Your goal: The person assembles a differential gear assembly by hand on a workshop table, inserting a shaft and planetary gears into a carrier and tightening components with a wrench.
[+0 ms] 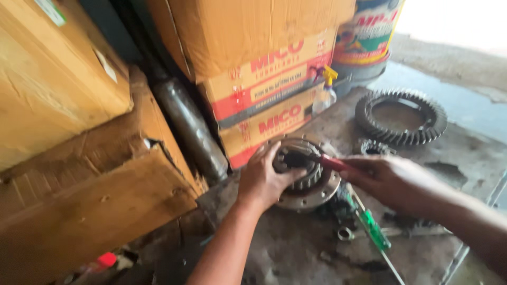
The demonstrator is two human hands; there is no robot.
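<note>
Steadying the round gear housing (pixel 306 174) on the grimy floor (pixel 296 248), the left hand (pixel 264 179) curls its fingers over the rim, while the right hand (pixel 391 182) grips a red-handled tool (pixel 332 162) poked into the centre. Inner gears sit in place (work looks midway); a ring gear (pixel 401 117) and green screwdriver (pixel 372 228) lie aside, unused.

From my remote seat I see my left hand (pixel 263 179) and right hand (pixel 388 182) bare, no gloves, rings or watch, both forearms uncovered up to the frame edge, with no sleeve showing on either arm.
</note>
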